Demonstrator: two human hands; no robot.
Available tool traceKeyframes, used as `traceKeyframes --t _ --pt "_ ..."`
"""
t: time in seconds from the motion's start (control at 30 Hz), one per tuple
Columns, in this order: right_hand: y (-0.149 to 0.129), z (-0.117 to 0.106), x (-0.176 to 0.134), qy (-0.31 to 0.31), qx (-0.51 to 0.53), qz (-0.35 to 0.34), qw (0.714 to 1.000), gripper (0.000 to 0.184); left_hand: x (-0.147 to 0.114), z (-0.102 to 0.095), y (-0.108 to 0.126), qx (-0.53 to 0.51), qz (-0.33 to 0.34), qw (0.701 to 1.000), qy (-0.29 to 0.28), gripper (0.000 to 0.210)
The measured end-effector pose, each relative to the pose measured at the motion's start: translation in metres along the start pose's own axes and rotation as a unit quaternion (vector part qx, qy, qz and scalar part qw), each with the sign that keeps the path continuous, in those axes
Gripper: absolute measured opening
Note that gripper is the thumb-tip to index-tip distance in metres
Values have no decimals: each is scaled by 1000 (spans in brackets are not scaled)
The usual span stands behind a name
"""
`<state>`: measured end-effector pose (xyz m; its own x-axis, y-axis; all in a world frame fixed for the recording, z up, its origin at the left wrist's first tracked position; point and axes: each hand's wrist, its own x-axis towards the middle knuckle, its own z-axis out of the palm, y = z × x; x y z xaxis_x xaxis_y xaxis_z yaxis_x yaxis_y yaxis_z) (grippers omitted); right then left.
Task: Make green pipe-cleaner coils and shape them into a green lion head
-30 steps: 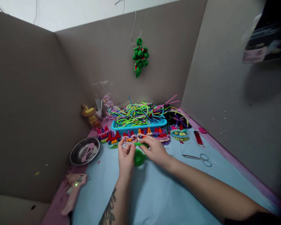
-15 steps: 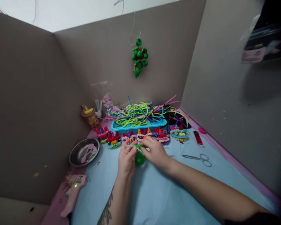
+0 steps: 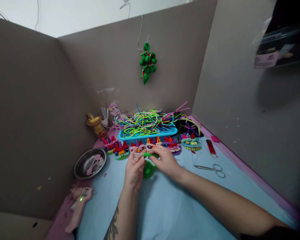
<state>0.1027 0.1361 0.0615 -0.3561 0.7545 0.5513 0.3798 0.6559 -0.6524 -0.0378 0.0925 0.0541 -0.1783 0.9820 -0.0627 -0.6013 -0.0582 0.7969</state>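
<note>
Between my two hands is a green pipe cleaner, a short bright length of it showing at the fingertips. My left hand pinches its left end between thumb and fingers. From the other side my right hand grips it, thumb below and fingers curled over the top. Just under the fingertips hangs a round, fuzzy green piece; whether it is joined to the pipe cleaner is hidden. Behind my hands stands a row of colourful pipe-cleaner animal heads, partly covered by my fingers.
A blue tray heaped with pipe cleaners is at the back. On the left are a metal bowl and a pink glue gun. Scissors and a red item lie right. A green ornament hangs on the wall.
The hands stay close together with slight finger shifts on the green pipe cleaner. A pale thin stick seen at the left fingers earlier is now hard to make out. The view shifts slightly.
</note>
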Motion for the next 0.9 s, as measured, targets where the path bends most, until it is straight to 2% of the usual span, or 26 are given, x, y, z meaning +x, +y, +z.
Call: traceKeyframes --t 0.23,0.47,0.8,0.9 --pt "0 -4 3 1 -20 16 1000 10 -1 2 3 99 63 992 54 68" --pt "0 -3 -4 0 -133 -46 990 11 -2 8 5 91 47 988 111 53" --pt "-4 -3 -5 12 -275 -118 954 20 1 4 3 50 0 994 95 45" --pt "-4 -3 -5 6 -268 -111 957 16 2 3 1 48 1 994 101 43"
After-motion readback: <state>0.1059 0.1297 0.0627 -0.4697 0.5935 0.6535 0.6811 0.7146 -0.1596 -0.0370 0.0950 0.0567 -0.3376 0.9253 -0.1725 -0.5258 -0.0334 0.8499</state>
